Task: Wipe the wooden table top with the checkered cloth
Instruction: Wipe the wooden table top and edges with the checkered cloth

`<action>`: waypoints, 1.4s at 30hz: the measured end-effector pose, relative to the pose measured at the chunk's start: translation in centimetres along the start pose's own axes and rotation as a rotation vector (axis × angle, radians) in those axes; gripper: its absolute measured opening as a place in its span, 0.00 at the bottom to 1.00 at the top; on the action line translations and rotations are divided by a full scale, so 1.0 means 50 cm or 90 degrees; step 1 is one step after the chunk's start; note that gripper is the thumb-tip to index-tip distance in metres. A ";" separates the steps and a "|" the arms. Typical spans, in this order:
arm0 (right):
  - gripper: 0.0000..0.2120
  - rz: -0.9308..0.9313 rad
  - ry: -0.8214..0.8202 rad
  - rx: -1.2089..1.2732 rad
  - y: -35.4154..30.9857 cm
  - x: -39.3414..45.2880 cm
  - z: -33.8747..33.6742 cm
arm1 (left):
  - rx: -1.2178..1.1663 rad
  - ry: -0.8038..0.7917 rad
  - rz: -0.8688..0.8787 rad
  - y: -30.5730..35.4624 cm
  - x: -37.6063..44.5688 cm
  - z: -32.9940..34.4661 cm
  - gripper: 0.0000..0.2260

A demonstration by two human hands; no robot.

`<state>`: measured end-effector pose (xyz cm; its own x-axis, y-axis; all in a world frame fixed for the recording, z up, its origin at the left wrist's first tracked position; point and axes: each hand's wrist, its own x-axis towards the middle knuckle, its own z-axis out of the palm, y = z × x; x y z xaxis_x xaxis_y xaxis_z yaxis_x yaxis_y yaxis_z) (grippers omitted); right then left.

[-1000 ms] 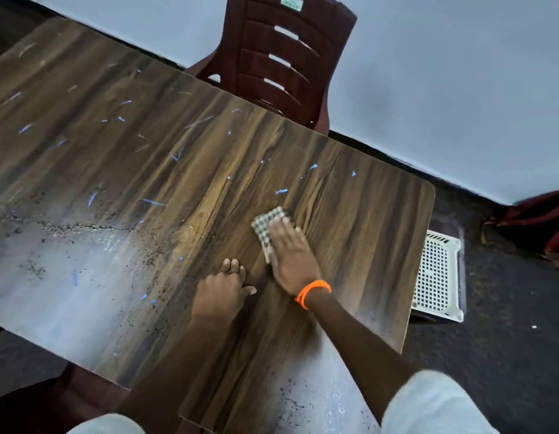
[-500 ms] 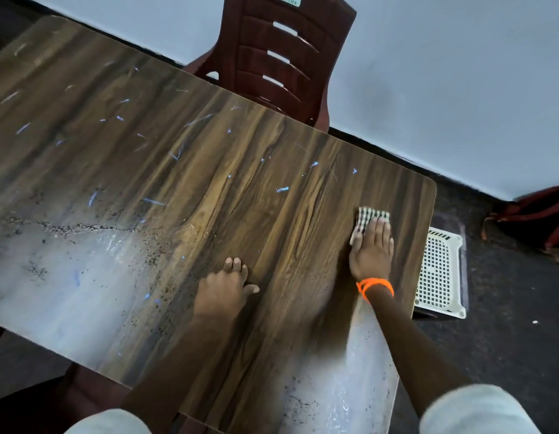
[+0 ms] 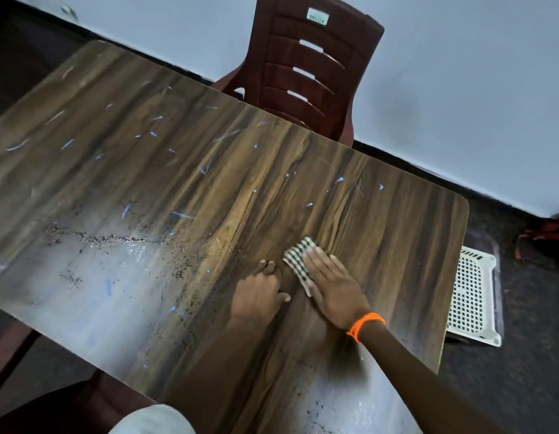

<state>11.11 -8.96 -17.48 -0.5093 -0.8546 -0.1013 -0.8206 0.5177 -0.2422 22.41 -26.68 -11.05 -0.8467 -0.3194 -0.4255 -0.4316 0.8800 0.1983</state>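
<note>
The wooden table top (image 3: 381, 220) fills the middle of the view, streaked with blue marks and dark crumbs. My right hand (image 3: 334, 286), with an orange band at the wrist, lies flat and presses the checkered cloth (image 3: 298, 256) onto the wood right of centre. Most of the cloth is hidden under the palm; its far and left edges stick out. My left hand (image 3: 259, 291) rests on the table just left of the cloth, fingers curled under, holding nothing.
A dark red plastic chair (image 3: 306, 67) stands at the table's far edge. A white perforated basket (image 3: 472, 296) lies on the dark floor past the right edge. Crumbs (image 3: 109, 238) form a line at the left. A pale wall runs behind.
My right hand slid the cloth from beside my left hand to the table's right edge, then back left to where it started. My left hand stayed put.
</note>
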 end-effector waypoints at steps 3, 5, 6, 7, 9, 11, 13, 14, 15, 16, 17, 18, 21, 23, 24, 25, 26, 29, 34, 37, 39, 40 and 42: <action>0.27 0.144 0.028 0.012 0.084 -0.046 -0.026 | -0.019 -0.009 -0.010 -0.005 0.002 0.006 0.25; 0.29 0.299 0.064 0.049 0.137 -0.025 -0.041 | -0.029 -0.015 -0.011 -0.008 0.005 0.011 0.25; 0.31 0.364 0.077 0.066 0.154 0.002 -0.048 | -0.026 -0.020 -0.015 -0.008 0.007 0.011 0.25; 0.33 0.413 0.084 0.080 0.164 0.039 -0.055 | -0.017 -0.024 -0.020 -0.007 0.009 0.009 0.26; 0.34 0.454 0.091 0.092 0.162 0.126 -0.065 | -0.009 -0.025 -0.030 -0.006 0.014 0.008 0.27; 0.35 0.423 0.079 0.090 0.132 0.211 -0.065 | -0.015 -0.025 -0.029 -0.005 0.020 0.012 0.25; 0.35 0.330 0.062 0.077 0.079 0.276 -0.050 | -0.015 -0.024 -0.025 -0.005 0.024 0.011 0.23; 0.34 0.280 0.055 0.069 0.047 0.293 -0.040 | -0.014 -0.017 -0.027 -0.005 0.026 0.007 0.22; 0.32 0.232 0.050 0.063 0.020 0.297 -0.029 | -0.014 -0.010 -0.030 -0.004 0.027 0.002 0.21; 0.31 0.186 0.047 0.054 -0.003 0.288 -0.018 | -0.017 0.000 -0.030 -0.002 0.029 -0.004 0.20; 0.29 0.145 0.041 0.044 -0.017 0.268 -0.011 | -0.022 0.016 -0.028 0.000 0.032 -0.011 0.20; 0.28 0.111 0.037 0.038 -0.021 0.239 -0.007 | -0.032 0.032 -0.022 0.004 0.036 -0.019 0.20; 0.26 0.076 0.043 0.022 0.014 0.142 -0.009 | -0.070 0.069 0.015 0.015 0.058 -0.036 0.21; 0.26 0.142 0.055 0.012 0.064 0.086 -0.018 | -0.080 0.058 0.040 0.023 0.079 -0.042 0.22; 0.27 0.190 0.065 0.012 0.093 0.067 -0.024 | -0.073 0.044 0.050 0.026 0.088 -0.042 0.23; 0.27 0.245 0.073 0.016 0.126 0.056 -0.031 | -0.067 0.023 0.051 0.029 0.097 -0.042 0.24; 0.28 0.303 0.081 0.023 0.157 0.051 -0.039 | -0.061 0.000 0.041 0.033 0.104 -0.042 0.24; 0.32 0.460 0.120 0.067 0.231 0.089 -0.061 | -0.040 -0.042 0.001 0.041 0.112 -0.046 0.20; 0.34 0.562 0.155 0.120 0.270 0.246 -0.080 | -0.016 -0.070 -0.019 0.049 0.133 -0.056 0.20; 0.34 0.480 0.118 0.113 0.248 0.322 -0.087 | -0.001 -0.093 -0.026 0.055 0.147 -0.061 0.23; 0.34 0.379 0.101 0.085 0.207 0.350 -0.081 | 0.008 -0.104 -0.033 0.058 0.150 -0.065 0.24; 0.33 0.321 0.091 0.073 0.183 0.350 -0.075 | 0.020 -0.098 -0.037 0.063 0.149 -0.069 0.24; 0.32 0.202 0.065 0.060 0.140 0.320 -0.057 | 0.046 -0.070 -0.043 0.076 0.146 -0.077 0.21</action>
<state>-3.54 -18.86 -18.03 -0.7627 -0.6403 -0.0906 -0.5915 0.7474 -0.3025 13.38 -27.02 -10.00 -0.7760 -0.3414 -0.5303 -0.4594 0.8821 0.1044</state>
